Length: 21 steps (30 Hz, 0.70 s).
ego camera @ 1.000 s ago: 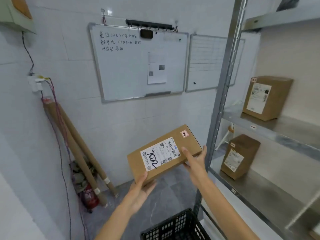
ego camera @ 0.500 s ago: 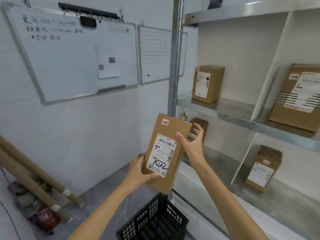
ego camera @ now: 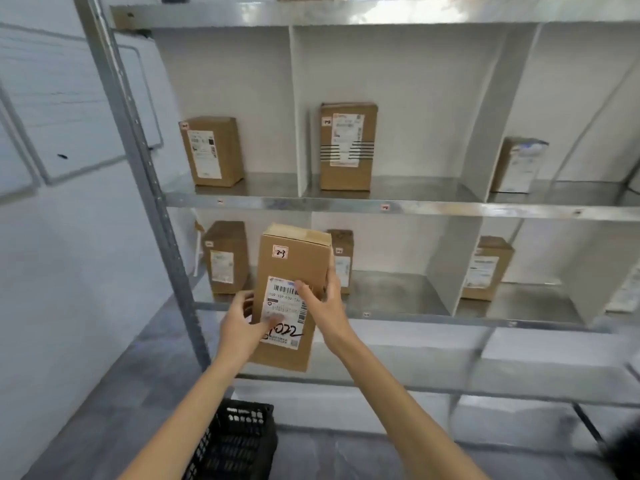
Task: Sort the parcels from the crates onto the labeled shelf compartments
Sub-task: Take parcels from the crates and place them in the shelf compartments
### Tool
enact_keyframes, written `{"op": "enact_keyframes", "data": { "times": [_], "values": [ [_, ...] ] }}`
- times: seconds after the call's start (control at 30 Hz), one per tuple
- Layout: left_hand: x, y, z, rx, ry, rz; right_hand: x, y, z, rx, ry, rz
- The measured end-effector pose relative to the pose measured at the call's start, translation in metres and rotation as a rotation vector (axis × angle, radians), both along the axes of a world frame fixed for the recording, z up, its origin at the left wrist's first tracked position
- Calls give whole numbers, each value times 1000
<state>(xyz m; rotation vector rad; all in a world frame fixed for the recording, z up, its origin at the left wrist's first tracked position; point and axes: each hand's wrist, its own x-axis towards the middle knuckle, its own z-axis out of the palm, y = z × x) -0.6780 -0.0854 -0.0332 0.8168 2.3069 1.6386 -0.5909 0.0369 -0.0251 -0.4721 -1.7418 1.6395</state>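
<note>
Parcel (ego camera: pixel 292 268), tag "2-3", held upright in front of shelf (ego camera: pixel 381 206), at lower-row lvl. L hand (ego camera: pixel 242 323) grips its left edge, thumb on label. R hand (ego camera: pixel 325 303) clamps right side, fingers round the back. Black crate (ego camera: pixel 235 445) below. Six other parcels stand in compartments, one each.

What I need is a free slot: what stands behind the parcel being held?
A brown parcel stands on the lower shelf behind the held parcel; its left side is covered by that parcel and the right hand.

Parcel depot: labelled shelf compartments (ego camera: pixel 381 204), boxes (ego camera: pixel 347 147).
</note>
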Motion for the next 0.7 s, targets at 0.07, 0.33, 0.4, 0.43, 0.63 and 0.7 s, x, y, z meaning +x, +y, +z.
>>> {"op": "enact_keyframes", "data": {
  "times": [0.07,0.33,0.4,0.43,0.63,0.7],
  "values": [
    [26,27,-2,5,-9,-80,37,21,-1,22,-23,-72],
    [138,130,-2,-12,-39,-331,188,105,-9,-20,31,-290],
    [169,155,-1,-12,-51,-367,222,126,-10,-53,33,-339],
    [184,168,-2,-12,-56,-376,238,138,-11,-63,31,-358],
    [278,245,-14,-33,-118,-450,340,208,-20,-55,-4,-421],
    [309,268,-14,-27,-128,-475,374,230,-24,-51,-10,-443]
  ]
}}
